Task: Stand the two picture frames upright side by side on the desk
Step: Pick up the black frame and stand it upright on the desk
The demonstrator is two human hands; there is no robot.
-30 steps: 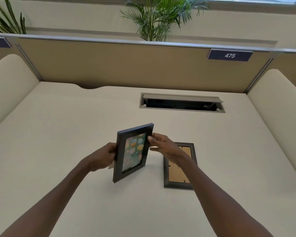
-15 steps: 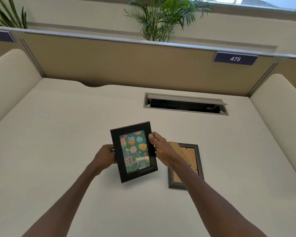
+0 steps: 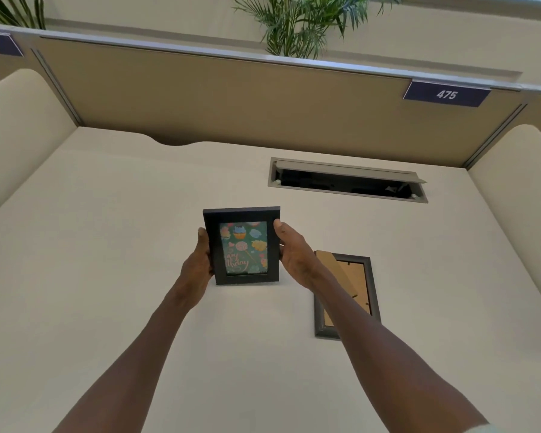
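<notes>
A black picture frame (image 3: pixel 243 245) with a green cupcake birthday card in it stands upright facing me near the middle of the cream desk (image 3: pixel 107 245), its bottom edge at the desk surface. My left hand (image 3: pixel 200 260) grips its left side and my right hand (image 3: pixel 291 254) grips its right side. A second dark frame (image 3: pixel 353 292) lies face down to the right, brown cardboard back up, partly hidden under my right forearm.
An open grey cable hatch (image 3: pixel 347 179) is sunk into the desk behind the frames. Tan partition panels (image 3: pixel 231 98) wall the desk at the back, with cream padded sides left and right. A "475" sign (image 3: pixel 446 94) hangs top right, and plants stand beyond.
The held frame turned from edge-on and tilted to square-on and upright, and moved away from me down to the desk. Both hands stayed on its sides.
</notes>
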